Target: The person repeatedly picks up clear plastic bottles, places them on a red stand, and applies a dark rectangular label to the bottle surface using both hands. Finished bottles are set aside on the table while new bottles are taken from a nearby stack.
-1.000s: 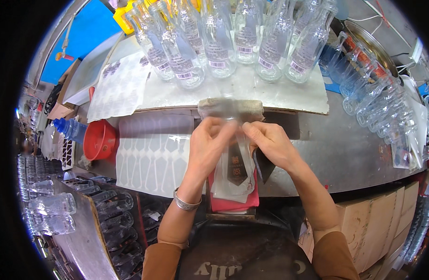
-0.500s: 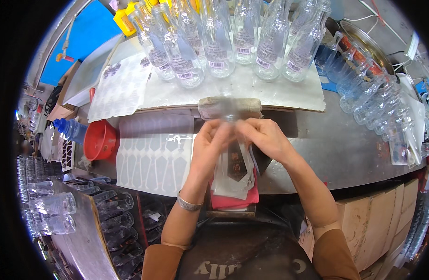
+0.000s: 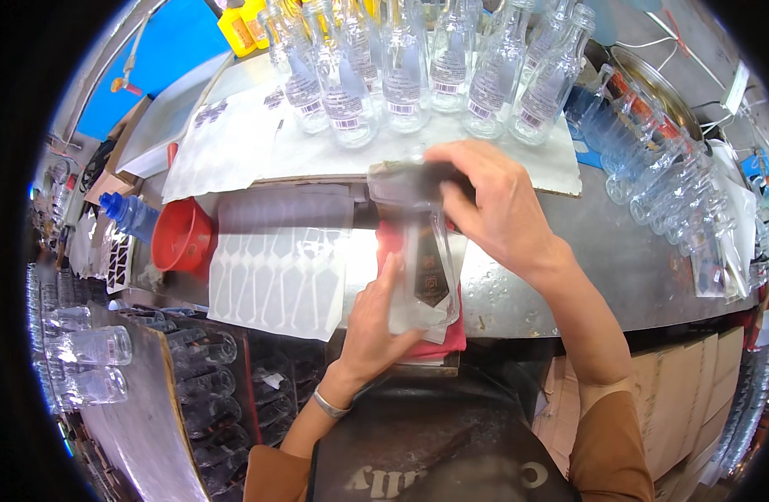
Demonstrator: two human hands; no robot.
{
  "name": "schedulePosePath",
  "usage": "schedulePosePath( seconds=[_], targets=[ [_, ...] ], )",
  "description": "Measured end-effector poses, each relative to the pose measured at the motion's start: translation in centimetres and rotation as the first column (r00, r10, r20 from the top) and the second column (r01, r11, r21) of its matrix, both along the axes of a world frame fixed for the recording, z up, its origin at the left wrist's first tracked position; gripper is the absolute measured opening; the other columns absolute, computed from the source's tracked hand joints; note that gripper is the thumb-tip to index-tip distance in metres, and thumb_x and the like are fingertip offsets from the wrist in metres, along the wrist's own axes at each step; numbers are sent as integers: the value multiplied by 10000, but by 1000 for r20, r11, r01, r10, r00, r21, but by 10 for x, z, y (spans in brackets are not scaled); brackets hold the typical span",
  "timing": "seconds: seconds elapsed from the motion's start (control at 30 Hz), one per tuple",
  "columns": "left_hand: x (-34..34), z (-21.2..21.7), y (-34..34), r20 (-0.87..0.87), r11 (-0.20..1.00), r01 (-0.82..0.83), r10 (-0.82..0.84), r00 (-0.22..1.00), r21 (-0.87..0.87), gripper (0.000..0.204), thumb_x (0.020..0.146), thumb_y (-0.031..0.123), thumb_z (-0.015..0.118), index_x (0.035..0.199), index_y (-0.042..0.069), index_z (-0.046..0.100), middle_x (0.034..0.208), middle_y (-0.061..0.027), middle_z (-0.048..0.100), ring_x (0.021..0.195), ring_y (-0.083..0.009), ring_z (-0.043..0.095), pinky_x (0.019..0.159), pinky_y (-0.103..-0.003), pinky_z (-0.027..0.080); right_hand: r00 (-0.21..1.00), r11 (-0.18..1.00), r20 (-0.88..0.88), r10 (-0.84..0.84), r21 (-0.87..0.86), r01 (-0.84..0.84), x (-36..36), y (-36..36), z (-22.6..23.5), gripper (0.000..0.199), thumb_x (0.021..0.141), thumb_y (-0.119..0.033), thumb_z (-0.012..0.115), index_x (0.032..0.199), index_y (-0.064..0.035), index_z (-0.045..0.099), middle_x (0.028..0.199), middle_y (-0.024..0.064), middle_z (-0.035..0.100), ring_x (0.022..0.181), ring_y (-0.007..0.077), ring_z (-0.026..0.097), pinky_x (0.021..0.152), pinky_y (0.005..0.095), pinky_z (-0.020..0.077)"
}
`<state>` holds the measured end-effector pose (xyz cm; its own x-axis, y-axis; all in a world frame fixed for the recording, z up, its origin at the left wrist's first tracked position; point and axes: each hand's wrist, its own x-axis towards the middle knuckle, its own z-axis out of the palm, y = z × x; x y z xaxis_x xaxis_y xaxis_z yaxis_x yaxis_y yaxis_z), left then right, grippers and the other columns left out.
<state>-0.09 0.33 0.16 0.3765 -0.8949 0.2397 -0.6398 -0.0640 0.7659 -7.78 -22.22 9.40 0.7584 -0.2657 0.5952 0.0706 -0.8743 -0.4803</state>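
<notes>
A clear glass bottle with a dark, pointed label lies in front of me, its base toward me, over a red cloth. My left hand steadies it from the left, fingers along its side and thumb near the base. Above the bottle's neck end, my right hand is closed on a dark object, too smeared by motion to name. Behind the neck is a pale rolled cloth, partly blurred.
Several labelled bottles stand on the white board at the back. More bottles line the right side. At left are a label sheet, a red tub and a blue-capped bottle. Cardboard stands below right.
Both hands were together at the bottle's neck. My left hand has moved down beside its base; my right has risen to the right and now holds a dark object.
</notes>
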Motion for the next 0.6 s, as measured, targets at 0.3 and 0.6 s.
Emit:
schedulePosePath(
  seconds=[0.3, 0.6],
  targets=[
    [-5, -1, 2, -74, 992, -34, 25, 997, -125, 1067, 683, 42, 840, 1568, -38, 250, 1490, -189, 504, 1152, -326, 599, 988, -412, 488, 964, 969, -158, 213, -97, -229, -51, 73, -26, 288, 698, -39, 699, 981, -79, 668, 1007, 98, 680, 931, 302, 650, 841, 408, 520],
    [-6, -1, 4, -135, 996, -22, 11, 991, -81, 1034, 716, 51, 829, 1582, 15, 267, 1467, -197, 500, 1142, -303, 590, 998, -394, 486, 996, 999, 80, -35, 13, 34, -18, 19, -25, 276, 788, -8, 701, 1060, -54, 680, 995, 144, 693, 846, 319, 647, 759, 394, 524]
  ],
)
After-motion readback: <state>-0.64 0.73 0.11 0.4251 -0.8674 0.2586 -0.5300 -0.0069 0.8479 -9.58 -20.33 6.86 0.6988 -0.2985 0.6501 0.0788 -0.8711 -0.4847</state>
